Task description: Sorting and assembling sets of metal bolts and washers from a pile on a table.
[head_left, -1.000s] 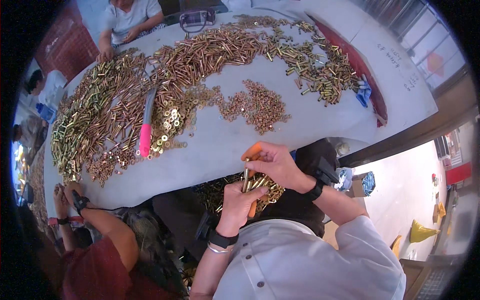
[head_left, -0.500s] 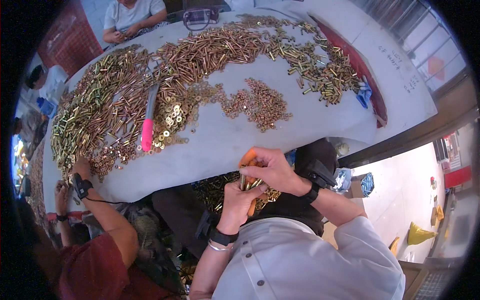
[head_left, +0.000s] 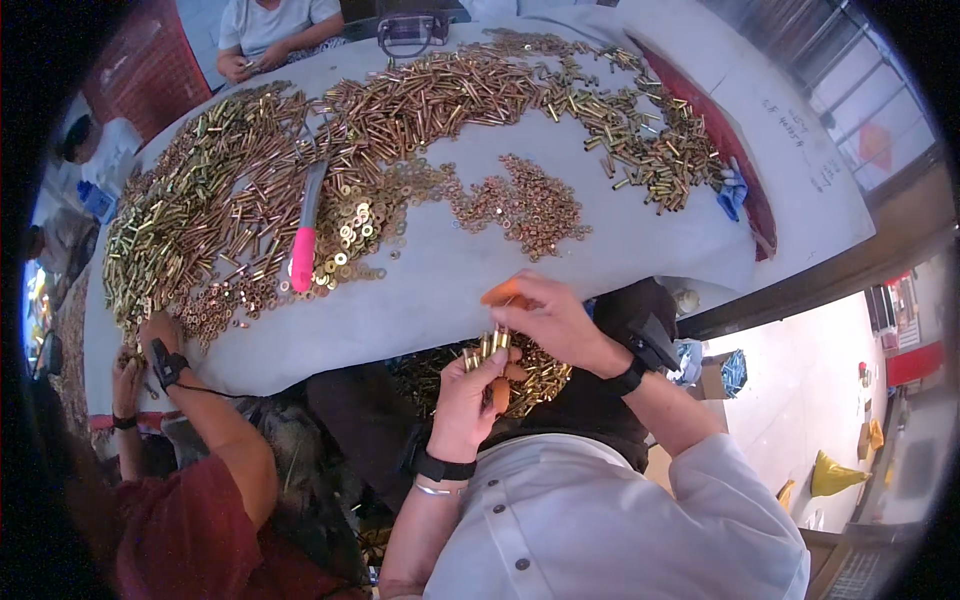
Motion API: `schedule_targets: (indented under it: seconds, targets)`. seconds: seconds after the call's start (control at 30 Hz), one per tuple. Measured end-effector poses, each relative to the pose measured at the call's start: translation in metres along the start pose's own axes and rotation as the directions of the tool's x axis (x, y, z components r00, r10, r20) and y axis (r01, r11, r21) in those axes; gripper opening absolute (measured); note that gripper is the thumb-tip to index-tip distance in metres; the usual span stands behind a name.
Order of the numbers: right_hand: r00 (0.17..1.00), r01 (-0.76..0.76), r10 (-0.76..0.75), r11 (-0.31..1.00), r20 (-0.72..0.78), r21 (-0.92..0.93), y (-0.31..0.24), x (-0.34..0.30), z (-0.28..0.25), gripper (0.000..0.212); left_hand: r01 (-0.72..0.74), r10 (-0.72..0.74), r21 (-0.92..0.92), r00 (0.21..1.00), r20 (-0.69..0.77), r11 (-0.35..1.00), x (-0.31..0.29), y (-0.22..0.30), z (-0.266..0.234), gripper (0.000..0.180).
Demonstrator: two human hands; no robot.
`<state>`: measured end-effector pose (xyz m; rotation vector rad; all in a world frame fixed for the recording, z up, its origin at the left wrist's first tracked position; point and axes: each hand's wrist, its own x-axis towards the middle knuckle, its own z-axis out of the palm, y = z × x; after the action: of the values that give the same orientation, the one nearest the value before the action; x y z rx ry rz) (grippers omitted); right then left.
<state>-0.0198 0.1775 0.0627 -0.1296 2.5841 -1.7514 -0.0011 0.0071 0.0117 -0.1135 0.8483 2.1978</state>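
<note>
Metal sleeves [head_left: 502, 340] partly hidden by left fingers [head_left: 487, 371], pile [head_left: 545, 382] beneath partly covered, far person [head_left: 268, 32] cut off above

- Pale table [head_left: 400, 310] beyond the right hand [head_left: 552, 318]
- Straight ahead of it: reddish nuts [head_left: 545, 212]
- Left: washers [head_left: 358, 212], pink-handled tool [head_left: 303, 258]
- Farther, arching around: metal tubes [head_left: 430, 98]
- Far right: blue item [head_left: 732, 190], perhaps cloth

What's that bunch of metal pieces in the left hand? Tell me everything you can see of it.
The bunch is several short, slim cylinders, shiny, gold-coloured and metallic-looking. They sit side by side, roughly parallel, gripped in the left hand, which hides their lower parts. Their upper ends stick out. The right hand is close by their tops; touching or not, I can't tell. Exact number unclear.
</note>
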Motion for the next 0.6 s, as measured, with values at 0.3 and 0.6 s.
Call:
schedule_targets:
  seconds: [0.3, 0.6]
  targets:
    - [0.958, 0.276, -0.282, 0.863, 0.050, -0.423, -0.013, -0.037, 0.018, 0.077, -0.085, 0.048, -0.220, 0.984, -0.169, 0.972, 0.004, 0.011, 0.013, 0.026]
    - [0.959, 0.271, -0.269, 0.779, 0.090, -0.565, -0.001, -0.022, 0.018, 0.087, -0.041, 0.032, -0.222, 0.998, -0.047, 0.974, 0.005, -0.006, 0.003, 0.025]
